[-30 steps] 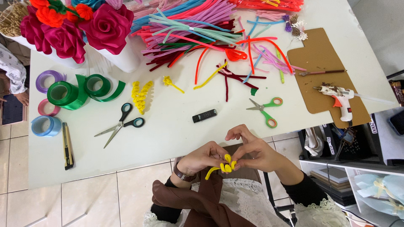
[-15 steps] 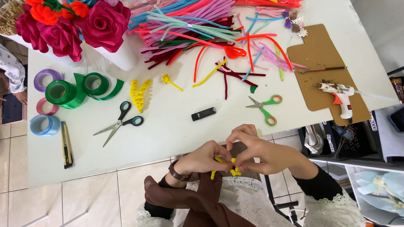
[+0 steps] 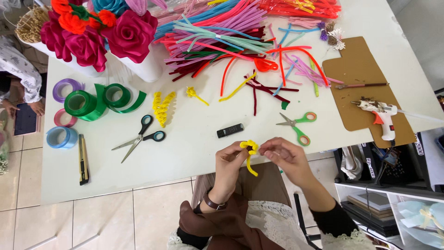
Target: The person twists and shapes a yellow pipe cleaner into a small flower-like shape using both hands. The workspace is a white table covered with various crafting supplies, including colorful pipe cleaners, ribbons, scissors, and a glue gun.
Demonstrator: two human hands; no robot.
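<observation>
Yellow pipe cleaner (image 3: 250, 150) pinched between left hand (image 3: 230, 163) and right hand (image 3: 283, 156).

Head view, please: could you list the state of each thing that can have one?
Left hand: pinching the yellow pipe cleaner, which is coiled at the top.
Right hand: fingertips at the coil.
Black-handled scissors: open.
Green-handled scissors: open.
Glue gun: lying on cardboard.
Green ribbon: partly unrolled.
</observation>
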